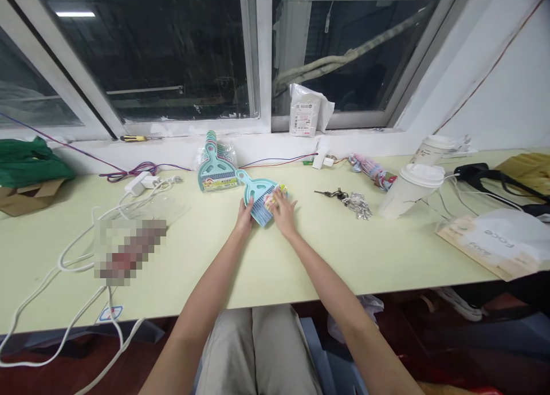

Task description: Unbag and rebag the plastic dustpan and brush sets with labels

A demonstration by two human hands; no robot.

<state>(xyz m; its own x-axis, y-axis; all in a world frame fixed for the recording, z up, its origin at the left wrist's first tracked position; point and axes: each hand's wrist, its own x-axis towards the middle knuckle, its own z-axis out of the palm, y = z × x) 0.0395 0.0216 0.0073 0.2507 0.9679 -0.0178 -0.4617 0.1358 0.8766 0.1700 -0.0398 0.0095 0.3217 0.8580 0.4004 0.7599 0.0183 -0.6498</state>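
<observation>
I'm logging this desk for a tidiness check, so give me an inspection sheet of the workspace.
Surface: pale green table, mostly bare in front.
Job's things: teal dustpan with small brush, flat on table; bagged stack of dustpans behind.
Clutter: keys, two lidded cups, papers, green cloth.
Hands: left hand on the dustpan's edge; right hand pressing on it.
Cables: white cables loose at left.
Surroundings: dark window, screwdriver on sill.

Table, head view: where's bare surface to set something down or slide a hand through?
Bare table along the near edge, from the white cables rightward to the paper bag. Another open strip lies between the teal dustpan under both hands and the keys. Crowded: the left side with cables, and the right around the cups.
</observation>
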